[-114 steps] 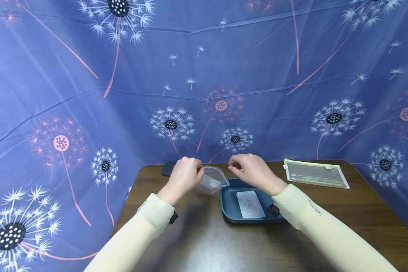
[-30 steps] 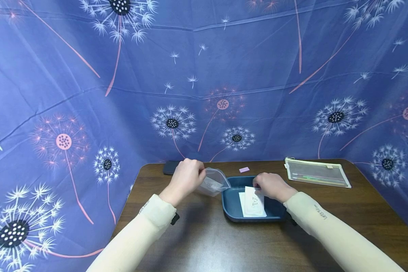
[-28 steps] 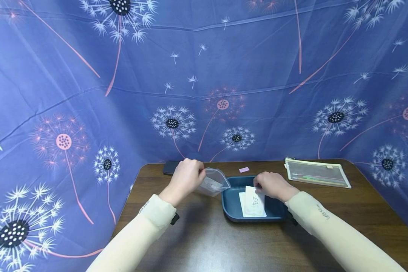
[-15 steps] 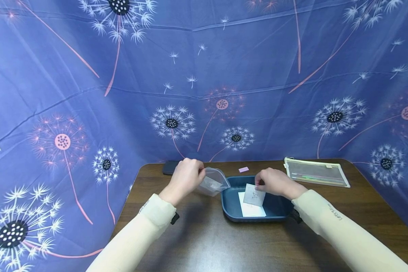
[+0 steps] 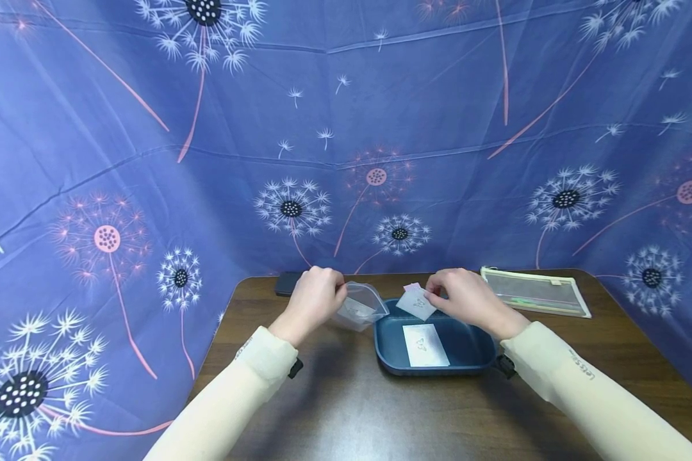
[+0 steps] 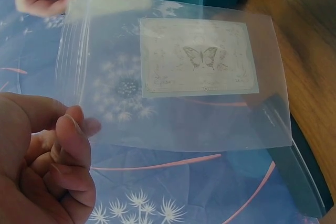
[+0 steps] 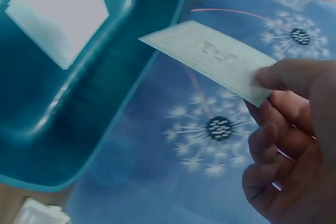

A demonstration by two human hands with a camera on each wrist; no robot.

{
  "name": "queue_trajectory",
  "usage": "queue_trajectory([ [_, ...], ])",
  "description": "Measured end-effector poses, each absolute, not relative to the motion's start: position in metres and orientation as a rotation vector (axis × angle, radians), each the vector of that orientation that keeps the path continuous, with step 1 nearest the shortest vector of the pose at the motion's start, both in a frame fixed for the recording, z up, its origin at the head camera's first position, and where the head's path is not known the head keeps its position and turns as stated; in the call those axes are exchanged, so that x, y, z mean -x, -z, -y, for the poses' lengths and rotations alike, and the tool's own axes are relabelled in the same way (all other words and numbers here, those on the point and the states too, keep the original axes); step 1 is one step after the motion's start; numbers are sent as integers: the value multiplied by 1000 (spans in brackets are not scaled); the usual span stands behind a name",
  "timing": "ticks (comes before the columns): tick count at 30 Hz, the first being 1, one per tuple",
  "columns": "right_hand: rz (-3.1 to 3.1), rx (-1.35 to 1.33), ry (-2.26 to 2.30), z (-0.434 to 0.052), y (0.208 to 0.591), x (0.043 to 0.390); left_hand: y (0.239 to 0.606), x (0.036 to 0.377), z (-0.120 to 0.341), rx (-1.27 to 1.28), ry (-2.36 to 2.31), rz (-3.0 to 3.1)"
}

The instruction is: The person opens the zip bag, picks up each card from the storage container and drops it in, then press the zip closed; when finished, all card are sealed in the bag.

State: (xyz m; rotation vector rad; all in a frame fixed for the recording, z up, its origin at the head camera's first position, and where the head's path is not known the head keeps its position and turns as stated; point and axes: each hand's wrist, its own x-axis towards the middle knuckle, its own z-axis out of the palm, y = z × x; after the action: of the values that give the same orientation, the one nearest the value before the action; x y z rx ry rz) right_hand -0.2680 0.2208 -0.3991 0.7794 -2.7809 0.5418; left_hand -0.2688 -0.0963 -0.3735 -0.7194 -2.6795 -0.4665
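Your right hand holds its card just beside the bag in your left hand, only a narrow gap between. Below sits the blue tray with its raised walls. The dark table in front of you lies bare; the zip pouch blocks the far right corner.

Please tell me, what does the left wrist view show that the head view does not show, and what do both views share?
Only the left wrist view shows the butterfly print on the card already inside the clear bag.

Only the head view shows the whole scene: the blue tray with a card lying in it, the mesh zip pouch and the dark phone on the brown table.

Both show the left hand pinching the bag's edge, and the right hand holding another card near it.
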Motion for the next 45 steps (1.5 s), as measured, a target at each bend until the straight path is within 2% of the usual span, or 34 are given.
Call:
queue_trajectory([
  [10,2402,-801,-583,-199,361,253,372,271,97,715,481,2683],
  [20,2232,-866,-699,-175,347,238,372,272,97,719,479,2691],
  [32,2326,-944,-707,-159,364,235,371,271,96,722,481,2703],
  [45,2523,-897,-648,-145,389,244,372,267,93,723,456,2688],
])
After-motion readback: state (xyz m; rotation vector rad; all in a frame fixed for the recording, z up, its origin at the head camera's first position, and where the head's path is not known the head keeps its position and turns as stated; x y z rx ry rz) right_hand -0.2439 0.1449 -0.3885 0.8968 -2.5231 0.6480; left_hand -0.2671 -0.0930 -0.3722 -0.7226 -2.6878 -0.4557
